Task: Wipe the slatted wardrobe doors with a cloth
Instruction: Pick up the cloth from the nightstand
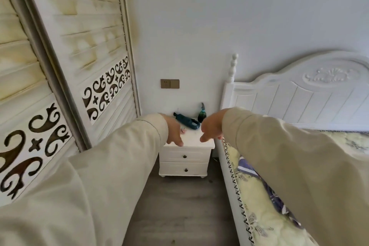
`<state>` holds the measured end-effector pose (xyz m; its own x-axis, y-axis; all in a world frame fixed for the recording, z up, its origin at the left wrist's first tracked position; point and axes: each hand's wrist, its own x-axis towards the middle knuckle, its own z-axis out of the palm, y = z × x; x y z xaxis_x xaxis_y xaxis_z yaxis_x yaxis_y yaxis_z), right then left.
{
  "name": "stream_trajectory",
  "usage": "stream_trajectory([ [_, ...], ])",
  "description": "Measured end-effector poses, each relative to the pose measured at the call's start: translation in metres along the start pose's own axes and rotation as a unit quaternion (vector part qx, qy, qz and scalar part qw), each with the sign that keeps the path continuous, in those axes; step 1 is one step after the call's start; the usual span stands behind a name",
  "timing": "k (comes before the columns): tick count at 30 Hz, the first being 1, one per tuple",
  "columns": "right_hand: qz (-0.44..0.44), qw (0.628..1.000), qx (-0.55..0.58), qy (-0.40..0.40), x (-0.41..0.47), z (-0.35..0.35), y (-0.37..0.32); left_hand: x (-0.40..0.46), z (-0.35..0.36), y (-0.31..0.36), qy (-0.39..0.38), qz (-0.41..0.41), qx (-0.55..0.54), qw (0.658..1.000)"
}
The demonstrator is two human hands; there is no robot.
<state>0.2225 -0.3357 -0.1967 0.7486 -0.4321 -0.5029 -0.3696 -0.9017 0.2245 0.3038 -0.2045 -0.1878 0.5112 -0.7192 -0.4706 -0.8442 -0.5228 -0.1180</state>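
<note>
- While both arms stretch forward in beige sleeves, the left hand and right hand hang above the nightstand, fingers loose and drooping, gripping nothing.
- Slatted wardrobe doors stand at the left, blurred, cut off by the frame edge.
- On the nightstand lie a dark teal object and a spray bottle, partly hidden by the hands.
- Whether any cloth is there cannot be made out.

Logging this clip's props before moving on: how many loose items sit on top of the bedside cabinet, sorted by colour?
Dark teal: 2, the long handheld tool and the spray bottle
Pink: 1, a small item too small to identify
Total: 3, all on the white bedside cabinet
</note>
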Motion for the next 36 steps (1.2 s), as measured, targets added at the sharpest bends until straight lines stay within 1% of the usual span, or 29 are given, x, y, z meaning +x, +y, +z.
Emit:
stream_trajectory([
  [3,-0.013,0.999,0.017,0.03,0.055,-0.027,0.008,0.051,-0.023,-0.036,0.001,-0.002,-0.018,1.0],
  [7,-0.016,1.0,-0.001,0.001,0.129,-0.05,0.02,0.123,-0.043,-0.071,-0.011,-0.011,-0.018,1.0],
  [9,-0.012,1.0,0.011,-0.008,0.164,-0.055,0.026,0.155,-0.046,-0.082,-0.021,-0.013,-0.018,1.0],
  [15,-0.029,0.999,0.043,-0.002,0.33,-0.059,0.056,0.306,-0.043,-0.117,-0.019,-0.002,-0.025,1.0],
  [18,-0.046,0.996,0.078,-0.018,0.419,-0.057,0.068,0.385,-0.04,-0.138,-0.012,-0.004,-0.041,0.999],
  [22,-0.067,0.978,0.19,-0.052,0.551,-0.043,0.09,0.5,-0.033,-0.162,-0.043,-0.02,-0.085,0.995],
  [25,-0.054,0.948,0.305,-0.077,0.614,-0.024,0.098,0.559,-0.015,-0.171,-0.077,-0.027,-0.113,0.99],
  [27,-0.067,0.936,0.328,-0.108,0.66,-0.006,0.098,0.603,0.004,-0.178,-0.095,-0.037,-0.125,0.987],
  [28,-0.062,0.931,0.341,-0.112,0.665,-0.001,0.098,0.609,0.011,-0.181,-0.094,-0.04,-0.13,0.986],
  [31,-0.052,0.897,0.404,-0.17,0.723,0.033,0.093,0.666,0.047,-0.188,-0.135,-0.052,-0.147,0.978],
  [33,-0.04,0.884,0.418,-0.203,0.75,0.054,0.084,0.692,0.067,-0.191,-0.159,-0.057,-0.157,0.973],
  [36,-0.033,0.894,0.413,-0.168,0.789,0.087,0.07,0.717,0.094,-0.195,-0.171,-0.057,-0.177,0.967],
])
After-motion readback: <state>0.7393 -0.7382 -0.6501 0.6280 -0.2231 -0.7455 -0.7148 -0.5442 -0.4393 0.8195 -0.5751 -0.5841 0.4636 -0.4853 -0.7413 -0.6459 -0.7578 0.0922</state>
